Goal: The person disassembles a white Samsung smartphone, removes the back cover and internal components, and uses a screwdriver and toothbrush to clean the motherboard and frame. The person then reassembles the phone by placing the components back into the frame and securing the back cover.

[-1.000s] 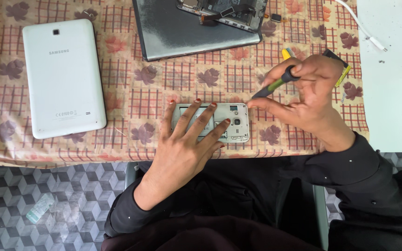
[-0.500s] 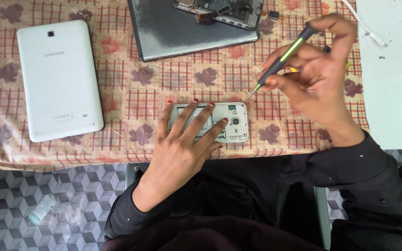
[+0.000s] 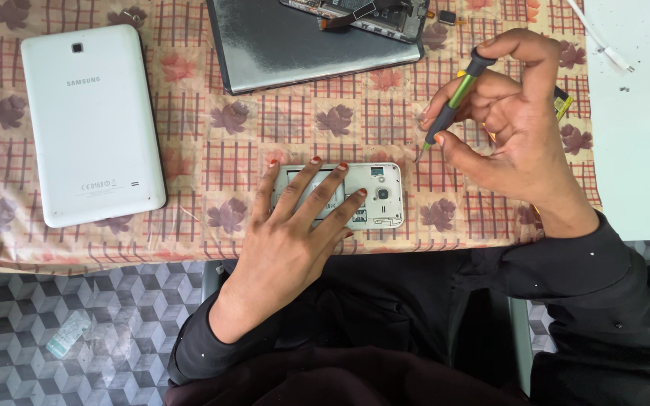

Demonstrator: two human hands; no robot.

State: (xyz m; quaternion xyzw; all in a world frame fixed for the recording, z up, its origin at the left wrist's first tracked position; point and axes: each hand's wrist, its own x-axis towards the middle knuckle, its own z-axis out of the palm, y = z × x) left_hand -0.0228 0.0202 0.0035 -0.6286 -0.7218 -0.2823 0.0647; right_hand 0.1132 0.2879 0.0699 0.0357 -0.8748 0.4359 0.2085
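Observation:
A small white phone [image 3: 379, 197] with its back cover off lies near the table's front edge. My left hand [image 3: 293, 233] rests flat on its left part, fingers spread, pinning it down. My right hand [image 3: 511, 128] holds a green and black screwdriver [image 3: 451, 103] tilted, its tip pointing down and hovering just above and to the right of the phone's upper right corner, apart from it.
A white tablet [image 3: 89, 120] lies face down at the left. A grey laptop-like slab [image 3: 302, 41] with an opened phone part [image 3: 366, 15] on it sits at the back. A white surface [image 3: 637, 113] with a cable lies at the right. The patterned tablecloth [image 3: 212, 150] covers the table.
My right hand has lifted the screwdriver off the phone and drawn it up and to the right. My left hand stays on the phone.

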